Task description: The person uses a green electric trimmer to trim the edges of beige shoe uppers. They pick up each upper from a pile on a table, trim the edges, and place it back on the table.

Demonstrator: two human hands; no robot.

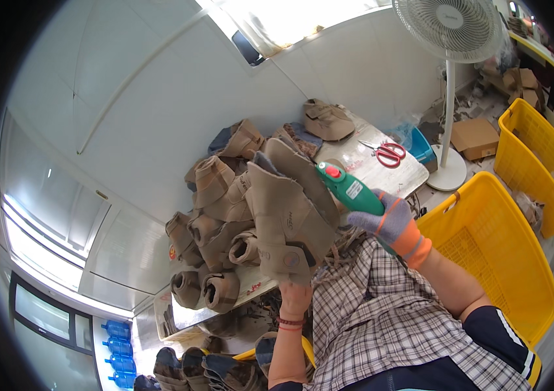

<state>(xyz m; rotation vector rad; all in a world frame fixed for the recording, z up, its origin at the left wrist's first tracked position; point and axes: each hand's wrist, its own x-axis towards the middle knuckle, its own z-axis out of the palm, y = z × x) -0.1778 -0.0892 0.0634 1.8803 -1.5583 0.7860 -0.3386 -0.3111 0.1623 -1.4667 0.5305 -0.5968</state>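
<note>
lying on table [363, 168]: tan uppers [214, 184], scissors [382, 149]; fan [450, 18], yellow baskets [526, 244] nearby

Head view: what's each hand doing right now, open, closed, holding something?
Left hand: holding a brown boot upper, fingers mostly hidden.
Right hand, gloved: closed around a green handheld power tool.

A window [309, 18] (glaringly bright) tops the white wall [160, 91]
</note>
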